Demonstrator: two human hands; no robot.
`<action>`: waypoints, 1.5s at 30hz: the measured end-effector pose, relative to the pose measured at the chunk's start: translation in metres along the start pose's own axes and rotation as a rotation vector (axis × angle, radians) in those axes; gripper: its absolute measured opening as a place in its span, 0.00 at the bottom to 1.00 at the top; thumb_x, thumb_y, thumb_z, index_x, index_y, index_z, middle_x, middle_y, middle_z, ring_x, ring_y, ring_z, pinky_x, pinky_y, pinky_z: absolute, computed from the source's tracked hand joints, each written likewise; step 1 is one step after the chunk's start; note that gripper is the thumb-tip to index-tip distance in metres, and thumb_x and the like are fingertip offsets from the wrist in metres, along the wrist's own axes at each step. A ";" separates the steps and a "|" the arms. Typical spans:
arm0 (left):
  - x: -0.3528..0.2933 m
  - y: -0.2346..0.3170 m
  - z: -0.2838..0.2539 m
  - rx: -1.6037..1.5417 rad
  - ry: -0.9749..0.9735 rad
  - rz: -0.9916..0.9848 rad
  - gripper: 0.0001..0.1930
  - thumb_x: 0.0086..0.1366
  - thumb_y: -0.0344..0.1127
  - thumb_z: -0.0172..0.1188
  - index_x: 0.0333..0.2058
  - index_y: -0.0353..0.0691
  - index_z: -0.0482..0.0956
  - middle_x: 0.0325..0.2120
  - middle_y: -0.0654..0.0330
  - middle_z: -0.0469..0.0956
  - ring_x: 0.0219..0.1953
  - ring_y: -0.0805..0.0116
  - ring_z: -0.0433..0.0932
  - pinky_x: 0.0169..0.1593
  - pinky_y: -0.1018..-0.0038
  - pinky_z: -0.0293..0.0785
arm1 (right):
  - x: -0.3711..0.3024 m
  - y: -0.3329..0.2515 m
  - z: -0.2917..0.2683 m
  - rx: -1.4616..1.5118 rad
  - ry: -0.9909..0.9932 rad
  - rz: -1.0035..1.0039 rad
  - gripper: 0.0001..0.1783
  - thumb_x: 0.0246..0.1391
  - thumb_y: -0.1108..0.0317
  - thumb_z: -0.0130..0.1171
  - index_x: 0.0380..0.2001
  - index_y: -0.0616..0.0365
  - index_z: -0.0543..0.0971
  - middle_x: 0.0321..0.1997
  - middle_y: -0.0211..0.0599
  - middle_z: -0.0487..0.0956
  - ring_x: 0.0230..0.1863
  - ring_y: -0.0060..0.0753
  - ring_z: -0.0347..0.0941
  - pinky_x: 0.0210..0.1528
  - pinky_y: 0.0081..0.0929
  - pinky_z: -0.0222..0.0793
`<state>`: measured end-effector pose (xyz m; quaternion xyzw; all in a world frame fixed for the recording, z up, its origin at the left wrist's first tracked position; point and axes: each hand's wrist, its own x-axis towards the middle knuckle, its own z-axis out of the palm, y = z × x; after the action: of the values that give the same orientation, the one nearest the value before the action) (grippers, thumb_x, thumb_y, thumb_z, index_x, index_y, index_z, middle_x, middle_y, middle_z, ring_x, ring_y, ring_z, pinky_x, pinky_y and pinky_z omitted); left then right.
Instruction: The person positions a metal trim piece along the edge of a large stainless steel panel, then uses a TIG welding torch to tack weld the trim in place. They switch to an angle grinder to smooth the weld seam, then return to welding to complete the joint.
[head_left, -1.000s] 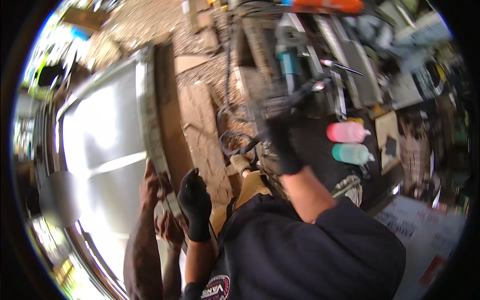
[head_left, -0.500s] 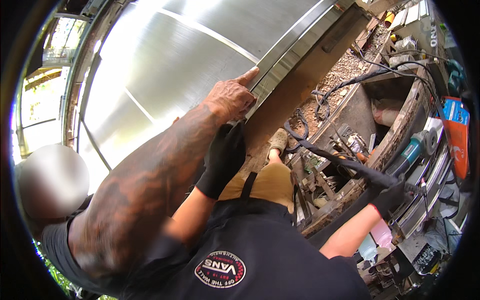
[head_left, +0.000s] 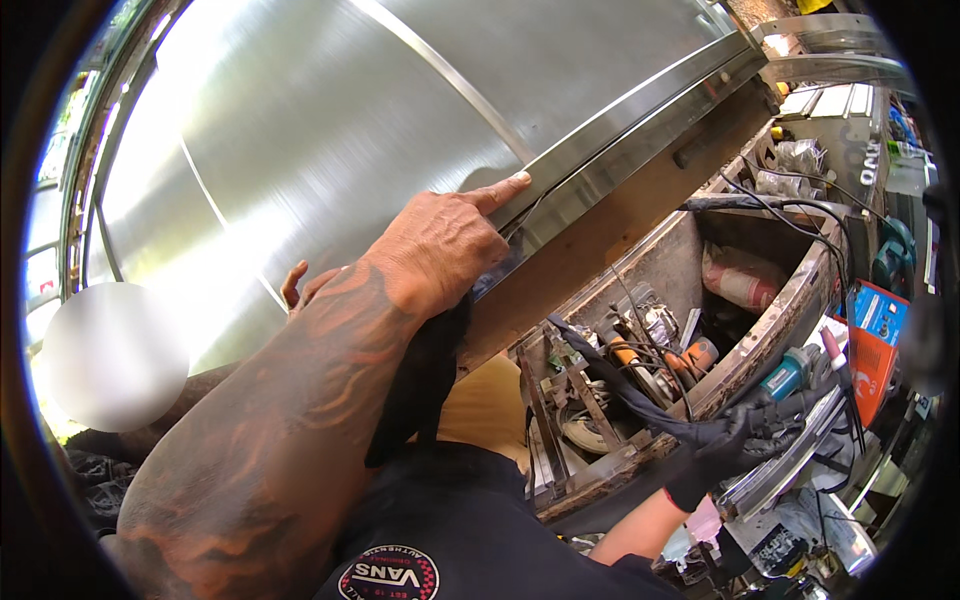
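Note:
A large brushed metal panel (head_left: 330,130) with a folded edge strip (head_left: 620,150) lies ahead of me. My left hand (head_left: 425,360), in a black glove, is mostly hidden behind a co-worker's tattooed forearm (head_left: 290,420), close to the panel's near edge; its fingers do not show. The co-worker's bare hand (head_left: 440,245) points a finger at the folded strip. At my right side, my gloved right hand (head_left: 712,455) is closed around a thick black sleeved cable (head_left: 640,405) that trails across a tool bin.
A worn wooden tool bin (head_left: 800,300) holds orange-bodied power tools (head_left: 700,355) and a dusty cylinder (head_left: 740,275). Farther right are a teal angle grinder (head_left: 790,372) and an orange-blue box (head_left: 880,340). Thin cables (head_left: 835,245) hang over the bin's far end.
My view has shifted. My right hand with the cable now appears lower and farther left. The co-worker's forearm now covers my left hand's fingers, and another bare hand shows behind it.

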<state>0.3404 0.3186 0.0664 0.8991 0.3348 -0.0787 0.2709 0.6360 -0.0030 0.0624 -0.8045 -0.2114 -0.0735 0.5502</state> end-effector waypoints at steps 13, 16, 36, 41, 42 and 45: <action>-0.009 0.003 -0.007 -0.145 0.049 -0.030 0.05 0.54 0.23 0.60 0.31 0.38 0.76 0.57 0.53 0.76 0.38 0.60 0.80 0.40 0.67 0.76 | -0.041 -0.017 0.073 0.018 -0.477 0.158 0.42 0.61 0.79 0.58 0.74 0.59 0.53 0.47 0.46 0.77 0.33 0.30 0.75 0.33 0.26 0.73; 0.003 -0.008 -0.001 -0.181 0.041 0.037 0.04 0.53 0.23 0.60 0.28 0.37 0.75 0.57 0.53 0.77 0.37 0.61 0.80 0.38 0.67 0.76 | -0.054 -0.049 0.092 0.092 -0.585 0.247 0.51 0.61 0.80 0.55 0.79 0.50 0.40 0.41 0.44 0.79 0.32 0.29 0.75 0.34 0.25 0.74; -0.008 -0.017 0.011 -0.250 0.173 0.114 0.15 0.51 0.23 0.59 0.12 0.32 0.62 0.59 0.51 0.79 0.18 0.67 0.71 0.24 0.71 0.68 | -0.047 -0.089 0.153 0.046 -0.819 0.207 0.50 0.49 0.83 0.52 0.77 0.56 0.53 0.54 0.41 0.78 0.41 0.22 0.76 0.41 0.22 0.73; -0.007 -0.013 -0.006 -0.202 -0.002 0.058 0.05 0.51 0.25 0.62 0.26 0.40 0.84 0.56 0.56 0.81 0.38 0.62 0.83 0.41 0.68 0.81 | -0.043 -0.076 0.149 -0.001 -0.909 0.158 0.51 0.49 0.83 0.52 0.78 0.56 0.51 0.59 0.40 0.76 0.46 0.24 0.76 0.47 0.22 0.73; -0.006 -0.013 -0.007 -0.194 -0.033 0.054 0.08 0.50 0.25 0.62 0.28 0.42 0.89 0.56 0.57 0.81 0.42 0.60 0.86 0.45 0.67 0.84 | -0.045 -0.076 0.149 -0.019 -0.903 0.144 0.51 0.49 0.83 0.52 0.78 0.56 0.51 0.59 0.40 0.76 0.46 0.24 0.75 0.47 0.22 0.73; -0.003 -0.016 0.002 -0.144 0.064 0.118 0.08 0.51 0.26 0.62 0.29 0.42 0.89 0.55 0.55 0.82 0.41 0.58 0.86 0.44 0.66 0.84 | -0.047 -0.080 0.152 -0.075 -0.893 0.112 0.51 0.50 0.83 0.53 0.78 0.56 0.51 0.59 0.40 0.76 0.47 0.24 0.75 0.49 0.24 0.73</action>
<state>0.3276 0.3260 0.0590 0.8975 0.2945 -0.0096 0.3281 0.5429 0.1486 0.0564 -0.7869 -0.3816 0.3030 0.3786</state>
